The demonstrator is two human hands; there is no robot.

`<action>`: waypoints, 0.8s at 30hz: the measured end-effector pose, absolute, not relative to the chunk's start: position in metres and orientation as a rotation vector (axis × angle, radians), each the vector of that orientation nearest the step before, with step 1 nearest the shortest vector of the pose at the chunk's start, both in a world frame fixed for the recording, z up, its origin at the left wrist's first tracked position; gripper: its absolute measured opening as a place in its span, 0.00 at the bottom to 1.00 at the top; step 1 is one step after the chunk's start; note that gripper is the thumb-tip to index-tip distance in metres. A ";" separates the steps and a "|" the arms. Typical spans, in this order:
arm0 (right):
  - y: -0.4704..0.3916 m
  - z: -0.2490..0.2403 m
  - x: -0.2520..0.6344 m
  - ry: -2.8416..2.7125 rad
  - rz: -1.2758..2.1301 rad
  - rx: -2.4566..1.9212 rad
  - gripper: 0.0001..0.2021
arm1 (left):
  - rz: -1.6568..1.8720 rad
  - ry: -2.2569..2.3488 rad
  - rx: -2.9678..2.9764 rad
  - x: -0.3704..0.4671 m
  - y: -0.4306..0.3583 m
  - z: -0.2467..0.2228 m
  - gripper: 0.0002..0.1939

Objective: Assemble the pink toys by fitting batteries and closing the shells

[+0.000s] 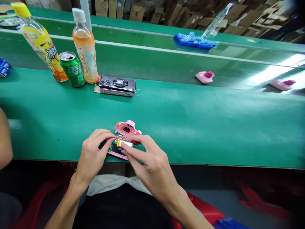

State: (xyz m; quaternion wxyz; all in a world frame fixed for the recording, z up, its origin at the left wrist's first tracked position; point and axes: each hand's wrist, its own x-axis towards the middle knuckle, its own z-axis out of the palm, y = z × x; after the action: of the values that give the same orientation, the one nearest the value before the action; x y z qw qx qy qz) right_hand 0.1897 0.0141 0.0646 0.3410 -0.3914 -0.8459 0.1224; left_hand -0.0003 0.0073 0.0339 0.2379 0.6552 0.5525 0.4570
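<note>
My right hand (151,159) pinches a small silver battery (126,144) with yellow tape at one end, between thumb and fingers. It is held just above the opened pink case half (116,155), where part of a green circuit board (111,148) and a dark panel show. My left hand (92,152) is closed at the left side of the case, its fingertips pinching thin reddish wires (116,137) near the battery's taped end. Just behind lies the other pink shell (128,127), shaped like a toy camera front, its inside facing up. My fingers partly hide the case.
A phone (119,83) lies on a flat box on the green bench (214,127). Left of it stand a green can (72,70) and two drink bottles (87,54). Pink camera-shaped parts (205,77) and a blue tray (196,41) sit farther back. Another person's arm (4,140) is at left.
</note>
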 end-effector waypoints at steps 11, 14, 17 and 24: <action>-0.002 0.050 0.187 -2.302 0.213 -1.039 0.12 | 1.189 1.563 2.030 0.004 0.002 0.030 0.04; -0.002 0.050 0.190 -2.363 0.224 -1.033 0.13 | 1.175 1.526 2.121 0.003 0.001 0.028 0.05; -0.001 0.052 0.192 -2.409 0.218 -1.021 0.13 | 1.152 1.492 2.171 -0.001 -0.001 0.026 0.06; 0.003 0.056 0.187 -2.430 0.118 -1.008 0.16 | 1.095 1.417 2.181 -0.005 0.000 0.024 0.08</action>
State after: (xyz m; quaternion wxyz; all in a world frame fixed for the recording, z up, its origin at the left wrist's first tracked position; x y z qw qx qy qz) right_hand 0.1874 0.0035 0.0558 0.2515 -0.3706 -0.8930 0.0434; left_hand -0.0051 -0.0001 0.0242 0.1589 0.7630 0.4957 0.3832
